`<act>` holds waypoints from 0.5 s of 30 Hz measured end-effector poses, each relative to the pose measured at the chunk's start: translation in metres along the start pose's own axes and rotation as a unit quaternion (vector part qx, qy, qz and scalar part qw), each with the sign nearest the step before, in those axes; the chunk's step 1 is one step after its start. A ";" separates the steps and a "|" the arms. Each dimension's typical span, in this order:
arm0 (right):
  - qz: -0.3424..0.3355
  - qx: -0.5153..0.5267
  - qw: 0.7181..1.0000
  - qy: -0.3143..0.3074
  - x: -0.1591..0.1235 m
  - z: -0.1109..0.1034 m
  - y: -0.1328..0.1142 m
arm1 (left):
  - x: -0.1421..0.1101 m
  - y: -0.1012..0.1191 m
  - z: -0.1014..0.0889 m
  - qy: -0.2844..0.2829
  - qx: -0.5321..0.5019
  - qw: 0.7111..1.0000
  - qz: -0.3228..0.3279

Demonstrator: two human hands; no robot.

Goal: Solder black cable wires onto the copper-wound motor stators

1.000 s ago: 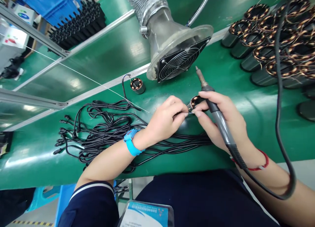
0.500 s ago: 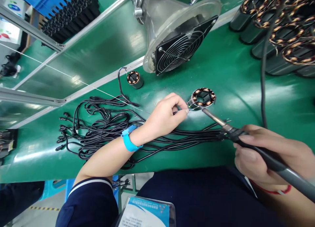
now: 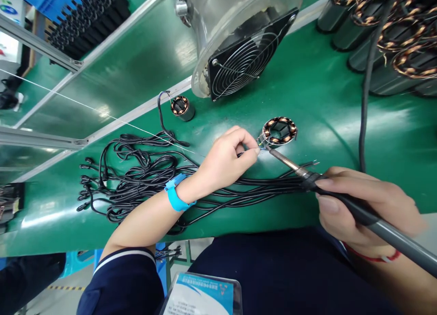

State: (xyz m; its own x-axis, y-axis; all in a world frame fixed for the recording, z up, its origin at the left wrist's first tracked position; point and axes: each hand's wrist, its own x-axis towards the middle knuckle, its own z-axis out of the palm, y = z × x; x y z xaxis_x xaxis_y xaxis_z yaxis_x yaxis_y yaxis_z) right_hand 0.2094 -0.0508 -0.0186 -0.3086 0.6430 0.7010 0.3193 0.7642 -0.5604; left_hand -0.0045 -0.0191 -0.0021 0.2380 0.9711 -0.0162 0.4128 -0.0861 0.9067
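My left hand [image 3: 234, 153], with a blue wrist strap [image 3: 176, 192], pinches the end of a black cable whose thin coloured wires reach the near left edge of a motor stator [image 3: 280, 131]. The stator is a dark ring with copper windings, standing upright on the green bench. In my right hand [image 3: 365, 210] is a soldering iron [image 3: 287, 162], gripped like a pen. Its tip points at the wires beside the stator; I cannot tell whether it touches them. Below my left hand lies a bundle of black cables [image 3: 218, 199].
A fume hood with a fan grille [image 3: 244, 55] hangs over the back of the bench. Several wound stators [image 3: 392, 51] stand at the right, crossed by a dark cord [image 3: 367, 92]. A smaller-looking stator with a cable [image 3: 182, 108] sits near the back rail [image 3: 136, 114].
The soldering iron's tip has moved slightly left, from the stator's rim toward the wires at my left fingers. My left hand keeps its pinch. The whole view has shifted a little.
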 end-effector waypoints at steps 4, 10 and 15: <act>-0.001 0.006 1.000 0.017 0.000 0.002 0.001 | 0.000 0.000 0.000 0.001 0.000 1.000 -0.001; 0.005 0.022 1.000 0.005 -0.001 0.003 0.003 | 0.000 -0.001 0.000 0.002 -0.004 1.000 0.004; 0.011 0.031 0.999 -0.028 0.000 -0.002 0.003 | 0.000 -0.002 0.000 0.003 -0.001 1.000 0.004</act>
State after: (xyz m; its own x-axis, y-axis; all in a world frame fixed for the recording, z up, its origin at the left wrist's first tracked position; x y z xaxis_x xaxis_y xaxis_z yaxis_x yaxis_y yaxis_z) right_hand 0.2117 -0.0490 -0.0195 -0.3532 0.6600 0.6630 0.2704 0.7505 -0.6030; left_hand -0.0048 -0.0187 -0.0040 0.2352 0.9719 -0.0069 0.4098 -0.0927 0.9075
